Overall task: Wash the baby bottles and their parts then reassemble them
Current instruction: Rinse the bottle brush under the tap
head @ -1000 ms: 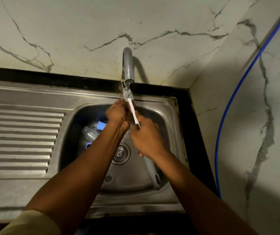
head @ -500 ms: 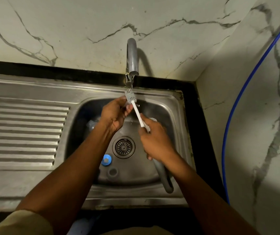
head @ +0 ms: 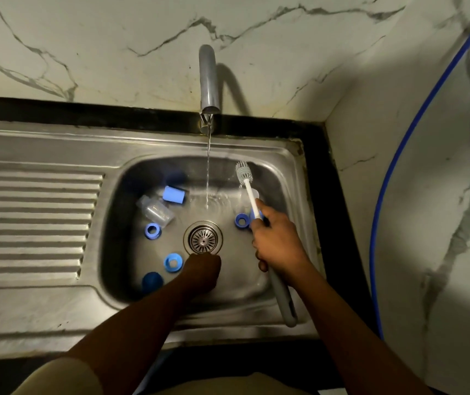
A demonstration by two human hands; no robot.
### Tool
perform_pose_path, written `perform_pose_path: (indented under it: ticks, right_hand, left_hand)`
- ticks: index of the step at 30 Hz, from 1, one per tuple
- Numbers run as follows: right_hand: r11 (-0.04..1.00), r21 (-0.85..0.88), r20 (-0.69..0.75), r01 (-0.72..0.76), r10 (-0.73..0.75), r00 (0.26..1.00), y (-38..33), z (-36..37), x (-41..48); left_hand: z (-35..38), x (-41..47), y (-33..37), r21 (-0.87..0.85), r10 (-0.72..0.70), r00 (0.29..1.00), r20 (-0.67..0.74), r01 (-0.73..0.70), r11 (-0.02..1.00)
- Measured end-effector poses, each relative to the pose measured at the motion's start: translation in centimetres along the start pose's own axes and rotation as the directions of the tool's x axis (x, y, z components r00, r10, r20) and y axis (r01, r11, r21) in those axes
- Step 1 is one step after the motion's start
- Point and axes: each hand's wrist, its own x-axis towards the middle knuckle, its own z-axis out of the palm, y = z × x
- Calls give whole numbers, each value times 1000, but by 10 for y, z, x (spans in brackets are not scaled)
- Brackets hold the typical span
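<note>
**Fetching the next part to scrub**

We work over the steel sink (head: 285, 155), where every piece of the task lies on the basin floor. The tap (head: 208, 78) runs a thin stream (head: 207, 178) that lands just behind the drain (head: 203, 238).

Our right hand (head: 277, 243) is clenched round the brush (head: 249, 192), with the bristle head raised toward the back right of the basin and clear of the water. Our left hand (head: 202, 269) is down on the near side of the drain. It is dim and blurred and its fingers are hidden, so we cannot tell whether it grasps anything.

The clear bottle (head: 155, 209) lies on its side at the left, touching the light blue cap (head: 174, 194). The left ring (head: 152, 231) sits just in front of the bottle. The near ring (head: 173, 262) is beside our left hand, and a dark blue piece (head: 152, 281) lies nearer us again. The right ring (head: 241, 220) sits against our right knuckles.

We judge this as the pickup between scrubs, with washing far from done. To do it well, we take the near ring, since it is closest. We pinch it firmly because it is wet, then lift it into the stream, not away from it. We bring the bristles to it there and watch that nothing small slides onto the drain.
</note>
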Motion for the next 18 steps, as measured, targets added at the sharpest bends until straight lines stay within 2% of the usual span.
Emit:
perform_pose_path:
  ticks: [4,8,12,15,18]
  right_hand:
    - [1000,12,4,-24,24,1000,5,2,1]
    - [998,36,8,-45,44,999,8,4,3]
    - [998,44,24,-54,53,998,6,6,4]
    - [997,47,29,-54,53,998,4,7,4]
    - [998,37,27,-48,47,999,3,8,5]
  left_hand:
    - [9,4,2,184,50,998,34,-56,981]
    - [11,4,1,169,67,996,62,-76,983]
    - [8,7,-6,23,55,997,61,-56,998]
    - [4,8,-15,-214,11,999,-34,-18,977]
    - [3,9,-35,-383,-189,959,-213,96,919]
